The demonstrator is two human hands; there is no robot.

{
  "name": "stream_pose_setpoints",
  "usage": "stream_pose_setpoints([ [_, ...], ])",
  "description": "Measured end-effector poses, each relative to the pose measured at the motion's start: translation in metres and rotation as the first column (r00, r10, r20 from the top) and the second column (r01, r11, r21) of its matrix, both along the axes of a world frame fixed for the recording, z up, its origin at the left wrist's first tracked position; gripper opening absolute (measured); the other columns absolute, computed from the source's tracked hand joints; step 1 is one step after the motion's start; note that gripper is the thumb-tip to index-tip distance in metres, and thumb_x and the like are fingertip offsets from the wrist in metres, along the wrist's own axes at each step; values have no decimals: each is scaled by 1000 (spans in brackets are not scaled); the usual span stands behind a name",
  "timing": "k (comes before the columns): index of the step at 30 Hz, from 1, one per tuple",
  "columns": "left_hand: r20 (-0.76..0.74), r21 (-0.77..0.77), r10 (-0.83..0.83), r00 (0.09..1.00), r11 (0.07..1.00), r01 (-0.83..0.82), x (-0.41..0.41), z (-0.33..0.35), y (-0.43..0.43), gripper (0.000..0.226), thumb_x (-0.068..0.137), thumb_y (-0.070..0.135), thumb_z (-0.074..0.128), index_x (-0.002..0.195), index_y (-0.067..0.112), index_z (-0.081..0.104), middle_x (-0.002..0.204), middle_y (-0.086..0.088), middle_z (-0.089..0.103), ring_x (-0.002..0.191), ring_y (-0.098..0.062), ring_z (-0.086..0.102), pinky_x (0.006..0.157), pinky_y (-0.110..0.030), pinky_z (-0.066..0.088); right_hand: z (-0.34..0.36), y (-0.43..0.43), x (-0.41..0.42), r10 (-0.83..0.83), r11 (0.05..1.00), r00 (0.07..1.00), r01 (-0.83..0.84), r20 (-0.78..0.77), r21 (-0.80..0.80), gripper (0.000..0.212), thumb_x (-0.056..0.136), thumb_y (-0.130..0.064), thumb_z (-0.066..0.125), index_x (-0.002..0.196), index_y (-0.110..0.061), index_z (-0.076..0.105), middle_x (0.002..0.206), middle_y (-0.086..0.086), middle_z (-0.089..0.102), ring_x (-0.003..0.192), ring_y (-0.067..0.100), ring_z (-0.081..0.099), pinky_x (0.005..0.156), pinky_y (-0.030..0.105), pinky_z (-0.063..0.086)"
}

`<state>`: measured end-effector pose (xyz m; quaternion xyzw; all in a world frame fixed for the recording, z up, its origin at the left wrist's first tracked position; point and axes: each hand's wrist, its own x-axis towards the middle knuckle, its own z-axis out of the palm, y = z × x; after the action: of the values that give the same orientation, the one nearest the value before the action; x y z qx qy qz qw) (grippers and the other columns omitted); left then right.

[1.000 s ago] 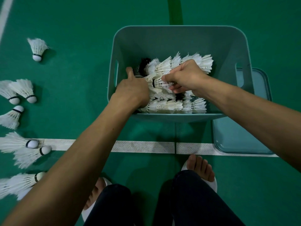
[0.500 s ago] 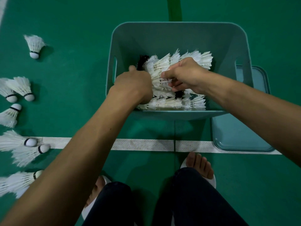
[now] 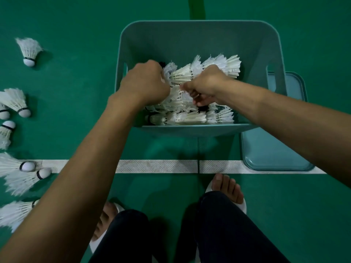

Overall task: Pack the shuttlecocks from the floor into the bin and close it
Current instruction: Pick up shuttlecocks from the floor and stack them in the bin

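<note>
Half-full bin (image 3: pixel 190 40) on the floor, lid (image 3: pixel 271 149) off, just beside it at right. In the pile (image 3: pixel 190 117) — right hand (image 3: pixel 207 82) drawn nearer than a moment ago, clenched on a shuttlecock (image 3: pixel 185 92); left hand (image 3: pixel 144 82) curled, grasp hidden. Loose shuttlecocks (image 3: pixel 16 100) at left — packing unfinished.

Kinda dim, flat overhead light, soft shadows on the floor (image 3: pixel 76 92) by the bin (image 3: pixel 190 130). Shuttlecocks (image 3: pixel 17 177) at the left edge look smeared and fisheye-stretched, and my left hand (image 3: pixel 144 82) is slightly blurry too.
</note>
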<state>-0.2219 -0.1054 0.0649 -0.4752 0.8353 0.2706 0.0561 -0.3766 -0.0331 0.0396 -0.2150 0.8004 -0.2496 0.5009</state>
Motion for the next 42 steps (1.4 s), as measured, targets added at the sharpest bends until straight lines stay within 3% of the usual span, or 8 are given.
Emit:
stream_pose_setpoints([
  [5, -374, 407, 400, 837, 882, -239, -16, 4, -2, 32, 98, 42, 63, 92, 11, 68, 81, -7, 61, 73, -18, 58, 69, -29, 43, 12, 4, 1, 10, 999, 1000, -9, -14, 39, 40, 85, -38, 81, 89, 0, 70, 66, 8, 75, 55, 23, 70, 59, 32, 62],
  [16, -380, 831, 653, 655, 552, -68, -33, 22, 9, 51, 106, 55, 38, 92, 11, 59, 69, 0, 64, 62, -17, 60, 59, -27, 49, 58, 37, 1, 265, 759, 851, -475, -454, -446, 25, 78, -29, 81, 99, -18, 73, 99, -13, 70, 81, 11, 71, 75, 37, 58],
  [20, -394, 764, 602, 694, 635, -117, -31, 18, 7, 50, 106, 51, 37, 101, 6, 59, 88, -5, 62, 70, -19, 56, 54, -31, 48, 54, 33, -4, 165, 799, 883, -381, -440, -466, 16, 79, -31, 85, 77, -16, 79, 64, -5, 70, 52, 4, 54, 51, 33, 47],
  [23, -258, 107, 220, 941, 974, -199, -18, 15, -1, 20, 90, 16, 53, 108, 7, 59, 101, -8, 58, 92, -28, 56, 82, -39, 50, 50, 42, -19, 26, 891, 873, -241, -487, -385, 26, 79, -27, 83, 78, -2, 78, 64, 7, 72, 42, 4, 46, 47, 20, 38],
  [25, 88, -139, -48, 995, 988, 60, -12, 17, -2, 27, 86, 4, 57, 113, 3, 56, 106, -16, 57, 97, -35, 56, 79, -41, 44, 44, 49, -26, 7, 945, 852, -177, -524, -274, 31, 79, -23, 79, 71, 5, 71, 66, 17, 72, 47, 10, 47, 52, 24, 42],
  [30, 459, 38, -241, 855, 967, 252, -13, 9, 8, 49, 84, -4, 67, 130, -5, 50, 101, -13, 54, 93, -33, 55, 75, -40, 47, 28, 50, -15, 37, 985, 895, -107, -444, -134, 25, 82, -21, 76, 80, 4, 76, 82, 19, 77, 50, 18, 69, 54, 32, 60],
  [34, 417, 92, -311, 854, 949, 301, -6, -16, 7, 33, 87, -2, 62, 118, 7, 52, 120, -19, 60, 92, -31, 52, 77, -40, 46, 17, 36, -4, 1, 990, 950, -44, -313, -130, 25, 81, -18, 83, 77, 5, 72, 85, 15, 76, 64, 27, 76, 67, 43, 65],
  [42, 266, -44, -275, 924, 954, 296, -5, -16, -10, 17, 74, 4, 72, 90, 7, 67, 90, -15, 66, 82, -37, 66, 73, -42, 59, 11, 16, -7, -107, 992, 994, 106, -9, -74, 21, 85, -5, 81, 93, -1, 61, 112, 14, 66, 84, 29, 76, 66, 33, 65],
])
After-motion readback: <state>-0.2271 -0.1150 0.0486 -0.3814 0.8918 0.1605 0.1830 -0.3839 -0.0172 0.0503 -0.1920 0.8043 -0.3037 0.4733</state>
